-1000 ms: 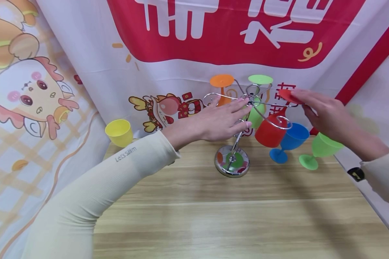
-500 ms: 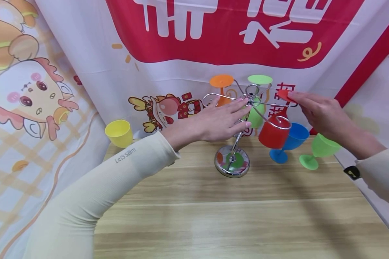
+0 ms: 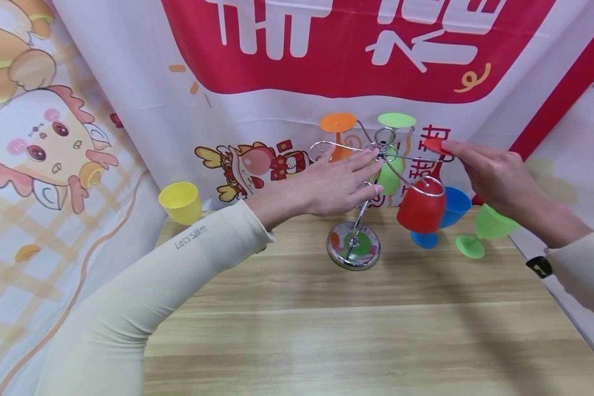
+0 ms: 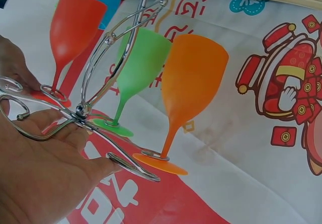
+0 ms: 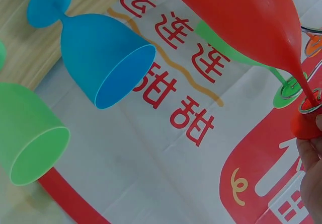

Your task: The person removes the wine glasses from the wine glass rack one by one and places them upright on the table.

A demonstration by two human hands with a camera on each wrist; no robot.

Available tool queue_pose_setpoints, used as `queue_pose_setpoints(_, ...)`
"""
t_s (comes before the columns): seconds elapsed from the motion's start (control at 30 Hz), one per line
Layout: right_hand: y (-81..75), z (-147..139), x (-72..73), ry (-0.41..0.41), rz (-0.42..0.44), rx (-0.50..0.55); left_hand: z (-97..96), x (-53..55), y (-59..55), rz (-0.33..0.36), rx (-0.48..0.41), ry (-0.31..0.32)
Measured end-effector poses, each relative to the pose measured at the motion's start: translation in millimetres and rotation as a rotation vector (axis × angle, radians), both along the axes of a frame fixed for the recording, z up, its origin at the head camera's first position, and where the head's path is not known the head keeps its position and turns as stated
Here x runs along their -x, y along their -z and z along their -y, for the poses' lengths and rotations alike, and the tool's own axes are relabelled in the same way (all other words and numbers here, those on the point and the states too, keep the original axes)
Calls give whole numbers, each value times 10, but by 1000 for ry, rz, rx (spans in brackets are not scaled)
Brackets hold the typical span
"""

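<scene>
A chrome goblet rack (image 3: pixel 353 247) stands on the table, its curled wire arms at the top. My left hand (image 3: pixel 339 184) lies over the rack's hub with fingers straight, touching the wires. With my right hand (image 3: pixel 500 173) I pinch the foot of a red goblet (image 3: pixel 422 209), which hangs upside down. In the right wrist view the red goblet's stem (image 5: pixel 300 78) sits at a wire loop, fingertips at its foot. An orange goblet (image 4: pixel 193 75) and a light green goblet (image 4: pixel 143 58) also hang upside down from the rack's loops.
Right of the rack, a blue goblet (image 3: pixel 457 204) and another green goblet (image 3: pixel 495 223) stand upright on the wooden table (image 3: pixel 297 330). A yellow goblet (image 3: pixel 180 203) is at the back left, partly behind the left sleeve. A printed cloth (image 3: pixel 257 110) hangs behind.
The red goblet's foot has shifted slightly left with my right hand, and its bowl has swung right, from tilted to more upright, now overlapping the blue goblet. My left hand has stayed on the rack.
</scene>
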State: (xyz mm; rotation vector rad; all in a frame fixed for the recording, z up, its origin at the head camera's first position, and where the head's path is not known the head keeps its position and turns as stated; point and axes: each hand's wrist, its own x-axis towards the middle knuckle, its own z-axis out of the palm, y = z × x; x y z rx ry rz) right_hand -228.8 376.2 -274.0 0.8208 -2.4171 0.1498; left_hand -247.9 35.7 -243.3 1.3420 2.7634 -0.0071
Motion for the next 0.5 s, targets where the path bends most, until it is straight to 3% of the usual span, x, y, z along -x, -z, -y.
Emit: queue_pose_setpoints(0.5,-76,66,-90,-58,9,-18,7,13,-2,12,-16,4)
